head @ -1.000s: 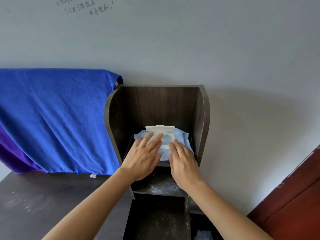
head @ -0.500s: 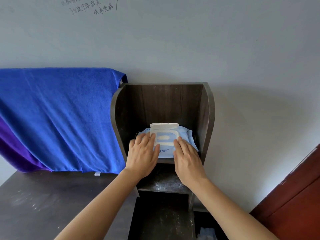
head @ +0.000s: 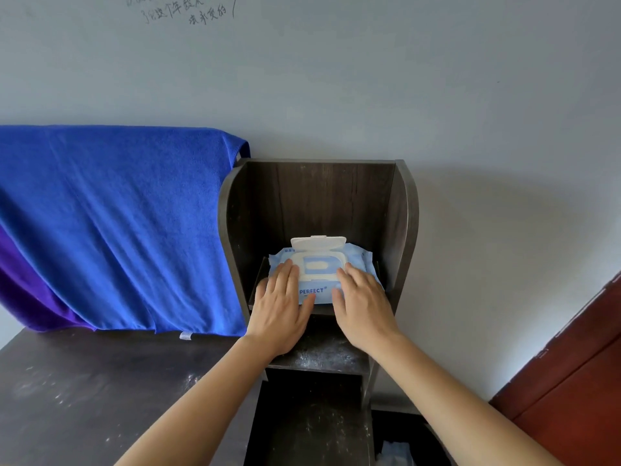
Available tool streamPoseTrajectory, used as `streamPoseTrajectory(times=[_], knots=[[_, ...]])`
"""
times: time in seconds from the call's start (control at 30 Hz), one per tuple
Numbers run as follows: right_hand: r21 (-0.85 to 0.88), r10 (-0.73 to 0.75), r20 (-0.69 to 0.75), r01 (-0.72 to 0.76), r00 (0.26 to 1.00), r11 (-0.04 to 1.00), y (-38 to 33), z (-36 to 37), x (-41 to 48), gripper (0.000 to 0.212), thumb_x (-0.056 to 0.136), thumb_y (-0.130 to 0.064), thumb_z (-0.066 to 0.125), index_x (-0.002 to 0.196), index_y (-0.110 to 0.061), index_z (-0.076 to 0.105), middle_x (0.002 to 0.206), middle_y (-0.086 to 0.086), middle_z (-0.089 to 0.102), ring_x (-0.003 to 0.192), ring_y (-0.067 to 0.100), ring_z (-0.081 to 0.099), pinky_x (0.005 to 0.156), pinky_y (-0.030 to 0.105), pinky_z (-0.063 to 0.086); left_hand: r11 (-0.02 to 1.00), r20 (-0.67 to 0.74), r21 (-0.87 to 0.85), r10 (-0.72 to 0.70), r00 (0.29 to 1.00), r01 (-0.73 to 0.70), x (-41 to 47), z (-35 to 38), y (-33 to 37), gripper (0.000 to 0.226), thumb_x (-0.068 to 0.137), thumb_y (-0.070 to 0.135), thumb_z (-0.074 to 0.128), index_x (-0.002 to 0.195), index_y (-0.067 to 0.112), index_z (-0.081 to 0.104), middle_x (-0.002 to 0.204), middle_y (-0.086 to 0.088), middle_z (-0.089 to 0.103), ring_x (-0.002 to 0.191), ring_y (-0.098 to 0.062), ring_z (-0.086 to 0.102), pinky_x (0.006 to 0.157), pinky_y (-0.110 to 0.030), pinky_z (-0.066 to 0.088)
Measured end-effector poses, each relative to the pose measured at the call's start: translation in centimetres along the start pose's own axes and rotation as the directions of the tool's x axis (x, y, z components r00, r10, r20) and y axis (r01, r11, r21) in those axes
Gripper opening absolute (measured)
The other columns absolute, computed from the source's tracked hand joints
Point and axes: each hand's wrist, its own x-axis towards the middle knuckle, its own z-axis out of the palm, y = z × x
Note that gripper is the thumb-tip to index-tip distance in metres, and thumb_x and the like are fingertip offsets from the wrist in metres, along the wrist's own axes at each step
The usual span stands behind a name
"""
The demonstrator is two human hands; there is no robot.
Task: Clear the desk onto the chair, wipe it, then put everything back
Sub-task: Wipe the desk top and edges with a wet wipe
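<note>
Left hand (head: 279,307) and right hand (head: 364,307) had slid apart, baring the lid opening. I saw both flat, fingers straight, gripping nothing, on the wipes pack (head: 314,291). It lay, flap up, on the upper shelf of the cubby (head: 406,213).

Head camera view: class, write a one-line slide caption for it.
Left hand and right hand rest flat on an open-lidded wipes pack in a dark wooden shelf unit.

Light-blue wipes pack (head: 321,274), lid flipped open, flat on shelf (head: 322,309).
</note>
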Motion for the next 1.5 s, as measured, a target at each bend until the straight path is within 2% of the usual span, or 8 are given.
streamPoseTrajectory(times=[0.13, 0.27, 0.63, 0.73, 0.93, 1.17, 1.33, 1.5], knots=[[-0.020, 0.007, -0.003, -0.007, 1.000, 1.000, -0.3, -1.3, 1.6, 0.038, 0.103, -0.035, 0.045, 0.128, -0.015, 0.065, 0.128, 0.005, 0.057, 0.117, 0.026, 0.054, 0.097, 0.038, 0.045, 0.999, -0.005, -0.038, -0.009, 1.000, 0.009, -0.8, 1.3, 0.1, 0.075, 0.099, 0.054, 0.020, 0.156, 0.005, 0.017, 0.163, -0.013, 0.017, 0.151, -0.027, 0.015, 0.118, -0.050, 0.024], [0.016, 0.030, -0.012, -0.029, 0.999, 0.999, -0.4, -1.4, 3.0, 0.033, 0.102, -0.034, 0.051, 0.123, -0.018, 0.070, 0.118, 0.005, 0.056, 0.110, 0.025, 0.054, 0.094, 0.036, 0.046, 0.998, -0.022, -0.066, -0.014, 1.000, 0.012, -0.8, 1.8, 0.0, 0.073, 0.100, 0.051, 0.026, 0.155, 0.004, 0.020, 0.162, -0.014, 0.020, 0.150, -0.027, 0.020, 0.116, -0.052, 0.028], [0.046, 0.167, 0.139, -0.175, 0.976, 0.984, -0.9, -0.7, 6.6, 0.032, 0.096, -0.051, 0.058, 0.123, -0.038, 0.070, 0.126, 0.002, 0.050, 0.115, 0.023, 0.044, 0.093, 0.036, 0.044, 0.986, -0.046, -0.165, 0.021, 0.999, -0.028, -0.9, 1.7, -0.6, 0.066, 0.095, 0.036, 0.025, 0.153, 0.005, 0.027, 0.162, -0.013, 0.023, 0.148, -0.027, 0.024, 0.115, -0.050, 0.026], [0.053, 0.191, 0.146, -0.200, 0.971, 0.978, -1.2, -0.8, 7.1, 0.028, 0.091, -0.053, 0.064, 0.112, -0.038, 0.074, 0.124, 0.001, 0.052, 0.114, 0.023, 0.045, 0.089, 0.038, 0.048, 0.976, -0.088, -0.215, 0.026, 0.996, -0.044, -0.5, 1.2, -1.1, 0.061, 0.095, 0.033, 0.025, 0.149, 0.007, 0.039, 0.158, -0.011, 0.033, 0.142, -0.027, 0.035, 0.110, -0.048, 0.032], [0.057, 0.191, 0.203, -0.206, 0.960, 0.977, -1.5, -1.4, 7.9, 0.017, 0.090, -0.049, 0.068, 0.101, -0.038, 0.076, 0.124, 0.002, 0.052, 0.113, 0.025, 0.043, 0.083, 0.036, 0.046, 0.985, -0.194, -0.171, -0.027, 0.981, -0.007, 1.3, 0.8, -1.2, 0.043, 0.098, 0.034, 0.034, 0.121, 0.010, 0.061, 0.133, -0.009, 0.057, 0.115, -0.032, 0.056, 0.090, -0.049, 0.043], [0.018, 0.153, 0.204, -0.160, 0.967, 0.987, -1.2, -1.4, 8.3, 0.022, 0.090, -0.049, 0.069, 0.106, -0.038, 0.076, 0.127, 0.001, 0.052, 0.113, 0.025, 0.043, 0.077, 0.033, 0.039, 0.977, -0.185, -0.211, -0.065, 0.981, 0.025, 1.4, 2.1, -1.0, 0.042, 0.098, 0.033, 0.032, 0.125, 0.008, 0.054, 0.134, -0.012, 0.051, 0.115, -0.033, 0.050, 0.091, -0.052, 0.039], [0.001, 0.110, 0.133, -0.111, 0.985, 0.994, -1.3, -1.1, 8.3, 0.020, 0.089, -0.051, 0.069, 0.101, -0.037, 0.077, 0.119, 0.000, 0.055, 0.107, 0.022, 0.045, 0.074, 0.034, 0.041, 0.976, -0.198, -0.217, -0.072, 0.978, 0.028, 1.5, 2.5, -1.0, 0.041, 0.098, 0.033, 0.031, 0.124, 0.009, 0.052, 0.133, -0.013, 0.050, 0.114, -0.034, 0.049, 0.090, -0.052, 0.040], [-0.022, 0.052, 0.082, -0.051, 0.995, 0.998, -1.3, -0.4, 8.2, 0.017, 0.092, -0.046, 0.066, 0.099, -0.033, 0.075, 0.112, 0.000, 0.052, 0.106, 0.022, 0.045, 0.079, 0.033, 0.038, 0.974, -0.209, -0.225, -0.081, 0.975, 0.033, 1.4, 2.6, -0.9, 0.039, 0.098, 0.033, 0.032, 0.123, 0.010, 0.050, 0.134, -0.013, 0.050, 0.114, -0.034, 0.049, 0.090, -0.052, 0.040]])
